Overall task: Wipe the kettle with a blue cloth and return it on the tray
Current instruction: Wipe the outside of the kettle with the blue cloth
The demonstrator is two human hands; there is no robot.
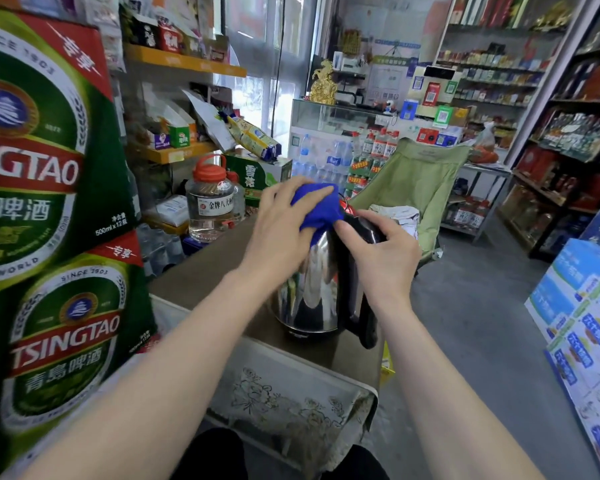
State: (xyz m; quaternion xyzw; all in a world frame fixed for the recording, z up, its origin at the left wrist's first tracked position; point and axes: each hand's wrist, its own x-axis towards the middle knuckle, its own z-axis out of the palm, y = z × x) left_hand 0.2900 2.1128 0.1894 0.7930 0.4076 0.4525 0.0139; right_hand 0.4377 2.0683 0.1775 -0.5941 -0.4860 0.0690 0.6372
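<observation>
A stainless-steel kettle (312, 289) is seen at the centre of the frame, standing on its dark base on a brown tabletop (194, 282) inside a crowded shop. A blue cloth (317, 211) is pressed against the kettle's top by the left hand (281, 230), whose fingers are curled around the bunched fabric. The black handle (361, 271) is gripped near its upper end by the right hand (383, 254), fingers closed over it. Whether a tray lies beneath cannot be told.

The left of the frame is filled by stacked green cartons (45, 209) marked "TSINGTAO", "SINCE 1903" and "500ml x 12". Behind the kettle, left of centre, a clear jug (212, 202) with an orange cap is seen holding a pale liquid, its label printed in Chinese characters. A green folding chair (420, 188) stands just beyond the table, with bottled water (326, 161) stacked behind it. Shelves of packaged goods (492, 81) are shown at upper right, and blue-and-white cartons (582, 306) at lower right.
</observation>
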